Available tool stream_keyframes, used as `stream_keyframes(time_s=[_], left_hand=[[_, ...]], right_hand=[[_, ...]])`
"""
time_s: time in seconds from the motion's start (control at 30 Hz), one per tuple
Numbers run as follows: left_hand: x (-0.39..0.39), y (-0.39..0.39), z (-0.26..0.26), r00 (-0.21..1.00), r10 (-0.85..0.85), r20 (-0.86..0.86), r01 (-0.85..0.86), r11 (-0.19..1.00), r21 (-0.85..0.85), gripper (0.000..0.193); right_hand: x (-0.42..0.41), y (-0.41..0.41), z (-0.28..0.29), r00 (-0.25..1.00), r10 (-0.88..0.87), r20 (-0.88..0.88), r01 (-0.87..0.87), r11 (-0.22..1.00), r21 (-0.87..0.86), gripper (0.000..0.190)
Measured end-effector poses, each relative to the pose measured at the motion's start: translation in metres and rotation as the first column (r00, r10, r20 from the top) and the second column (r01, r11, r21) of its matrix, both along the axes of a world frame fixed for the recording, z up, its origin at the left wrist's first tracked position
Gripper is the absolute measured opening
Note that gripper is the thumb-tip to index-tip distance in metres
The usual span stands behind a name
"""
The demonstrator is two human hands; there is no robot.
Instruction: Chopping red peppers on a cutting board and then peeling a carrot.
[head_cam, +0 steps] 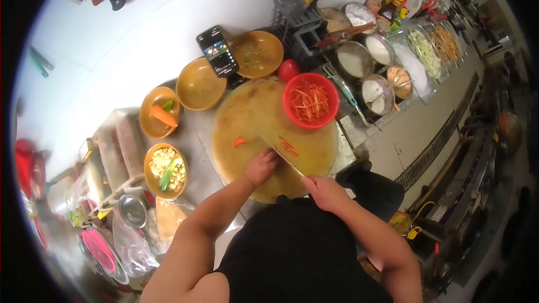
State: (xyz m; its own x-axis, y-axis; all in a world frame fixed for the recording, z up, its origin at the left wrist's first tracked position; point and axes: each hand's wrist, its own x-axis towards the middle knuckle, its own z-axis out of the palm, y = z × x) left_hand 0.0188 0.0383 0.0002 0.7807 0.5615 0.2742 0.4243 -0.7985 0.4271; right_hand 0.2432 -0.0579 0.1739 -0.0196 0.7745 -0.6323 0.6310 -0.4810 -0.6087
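Note:
My right hand (327, 192) grips a kitchen knife (283, 156) by its handle. The blade is seen nearly edge-on, slanting across a round chopping board (236, 109). Close against the blade, my left hand (261, 167) rests on the board with its fingers curled; whatever may be under the fingers is hidden. Thin carrot strips (288, 146) lie to the right of the blade. Left of it is a small bunch of carrot pieces (240, 141). At the board's far right stands a red plastic bowl (335, 105) holding shredded carrot (309, 102).
Beyond the board are two tan bowls (185, 88), with a phone (217, 51) propped against them. Further left, one bowl holds a carrot (163, 115), another garlic cloves (162, 160). A red tomato-like item (288, 70) and seasoning containers (354, 59) stand right.

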Motion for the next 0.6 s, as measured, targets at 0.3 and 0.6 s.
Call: stream_keyframes(time_s=[0.3, 0.6], left_hand=[[-0.001, 0.001, -0.001, 1.0, -0.027, -0.007, 0.027, 0.999, -0.034, 0.035], [-0.001, -0.003, 0.0, 0.998, 0.045, -0.042, -0.048, 0.997, -0.058, 0.034]], right_hand=[[-0.014, 0.015, -0.033, 0.998, 0.021, 0.054, -0.024, 0.999, 0.047, 0.047], [-0.003, -0.002, -0.009, 1.0, 0.009, 0.0, -0.009, 0.999, 0.044, 0.046]])
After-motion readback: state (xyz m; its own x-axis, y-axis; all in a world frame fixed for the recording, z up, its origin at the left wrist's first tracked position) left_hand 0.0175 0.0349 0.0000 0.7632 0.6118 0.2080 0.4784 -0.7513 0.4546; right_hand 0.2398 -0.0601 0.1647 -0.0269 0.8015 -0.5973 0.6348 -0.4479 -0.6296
